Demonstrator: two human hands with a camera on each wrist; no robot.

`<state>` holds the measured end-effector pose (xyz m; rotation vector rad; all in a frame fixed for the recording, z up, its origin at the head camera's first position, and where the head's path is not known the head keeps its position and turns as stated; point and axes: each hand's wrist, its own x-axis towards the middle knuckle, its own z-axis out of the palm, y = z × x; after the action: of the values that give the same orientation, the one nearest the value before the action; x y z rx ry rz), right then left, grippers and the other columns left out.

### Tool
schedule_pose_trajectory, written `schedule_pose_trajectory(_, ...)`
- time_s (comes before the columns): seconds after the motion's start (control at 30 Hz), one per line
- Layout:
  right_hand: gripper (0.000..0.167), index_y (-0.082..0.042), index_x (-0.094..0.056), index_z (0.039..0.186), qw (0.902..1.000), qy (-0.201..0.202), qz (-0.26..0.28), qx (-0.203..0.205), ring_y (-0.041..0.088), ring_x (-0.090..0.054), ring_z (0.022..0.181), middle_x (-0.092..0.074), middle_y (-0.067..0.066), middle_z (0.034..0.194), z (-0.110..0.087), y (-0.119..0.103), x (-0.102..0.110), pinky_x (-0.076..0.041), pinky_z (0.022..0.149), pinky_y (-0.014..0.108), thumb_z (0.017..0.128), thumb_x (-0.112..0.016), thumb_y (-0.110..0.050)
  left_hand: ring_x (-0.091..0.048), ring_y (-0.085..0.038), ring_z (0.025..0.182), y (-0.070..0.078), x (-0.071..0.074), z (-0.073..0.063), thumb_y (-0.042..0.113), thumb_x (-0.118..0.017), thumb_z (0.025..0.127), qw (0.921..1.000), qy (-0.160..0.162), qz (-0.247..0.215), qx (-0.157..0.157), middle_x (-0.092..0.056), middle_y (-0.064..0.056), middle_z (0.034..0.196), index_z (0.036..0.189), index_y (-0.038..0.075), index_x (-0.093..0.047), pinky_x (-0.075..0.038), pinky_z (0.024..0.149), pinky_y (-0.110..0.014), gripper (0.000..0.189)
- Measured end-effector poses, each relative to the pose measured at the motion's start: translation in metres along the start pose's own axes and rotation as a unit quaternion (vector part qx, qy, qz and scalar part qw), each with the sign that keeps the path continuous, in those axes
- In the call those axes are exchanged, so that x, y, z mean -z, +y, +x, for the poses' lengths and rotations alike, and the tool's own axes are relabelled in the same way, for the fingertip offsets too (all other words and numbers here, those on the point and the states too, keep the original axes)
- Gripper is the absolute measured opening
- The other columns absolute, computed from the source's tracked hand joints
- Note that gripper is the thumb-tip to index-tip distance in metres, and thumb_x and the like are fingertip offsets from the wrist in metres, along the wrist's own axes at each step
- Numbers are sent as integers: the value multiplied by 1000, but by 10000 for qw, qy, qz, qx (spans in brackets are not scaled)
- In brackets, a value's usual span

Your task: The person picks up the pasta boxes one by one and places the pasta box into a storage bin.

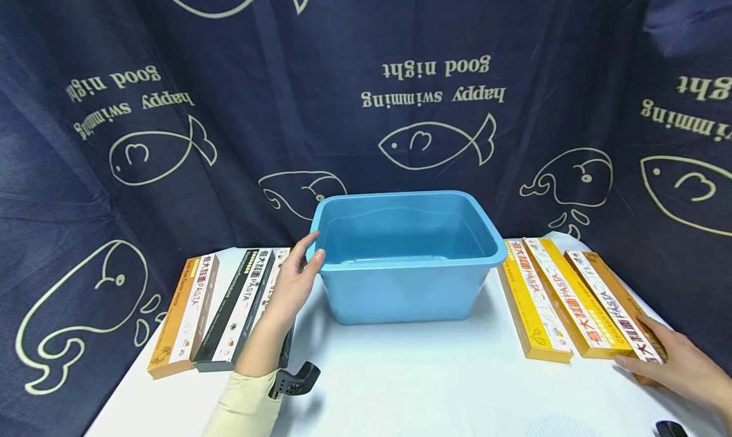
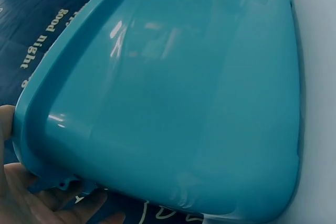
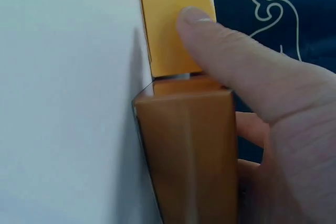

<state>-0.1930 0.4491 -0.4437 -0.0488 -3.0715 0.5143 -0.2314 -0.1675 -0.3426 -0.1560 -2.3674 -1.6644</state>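
A light-blue plastic bin [image 1: 400, 294] stands upright on the white table. My left hand [image 1: 294, 278] grips its left rim; in the left wrist view fingers [image 2: 79, 205] lie beneath the rim. At the far right, my right hand [image 1: 677, 361] holds the near end of a brown-orange pasta box [image 1: 614, 297], thumb on one side and fingers on the other. In the right wrist view this box [image 3: 186, 156] shows its plain brown face, and the thumb [image 3: 226, 45] overlaps a yellow box [image 3: 170, 24] behind.
Two yellow pasta boxes [image 1: 532, 297] lie right of the bin. On the left lie an orange pasta box [image 1: 183, 316], a black one [image 1: 234, 310], and another partly hidden behind my left forearm. A dark blue printed cloth [image 1: 343, 107] hangs behind the table.
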Motion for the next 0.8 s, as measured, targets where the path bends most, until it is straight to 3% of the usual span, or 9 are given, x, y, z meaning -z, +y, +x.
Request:
schedule_pose_trajectory(0.33, 132, 16, -7, 147, 9961, -461, -366, -661, 57, -42, 98, -28, 48, 117, -12, 5, -8, -43, 82, 68, 69, -84, -58, -23, -24, 154, -7, -3, 1, 40, -50, 104, 9994, -21, -324, 107, -27, -2, 166, 153, 30, -37, -23, 125, -48, 52)
schedule_pose_trajectory(0.57, 126, 13, -15, 144, 9964, -27, -528, -668, 54, -43, 97, -35, 46, 114, -16, -2, -9, -42, 80, 65, 64, -88, -51, -20, -24, 155, -8, -3, -1, 38, -49, 104, 9995, -19, -325, 50, -26, -3, 166, 153, 27, -37, -22, 125, -48, 51)
schedule_pose_trajectory(0.8, 121, 12, -19, 137, 9909, 304, -619, -1160, 54, -41, 100, -34, 44, 114, -19, -10, -8, -41, 82, 64, 57, -93, -41, -21, -24, 155, -9, -3, -1, 40, -49, 104, 9995, 8, -279, 114, -26, -1, 166, 153, 30, -37, -22, 125, -47, 51)
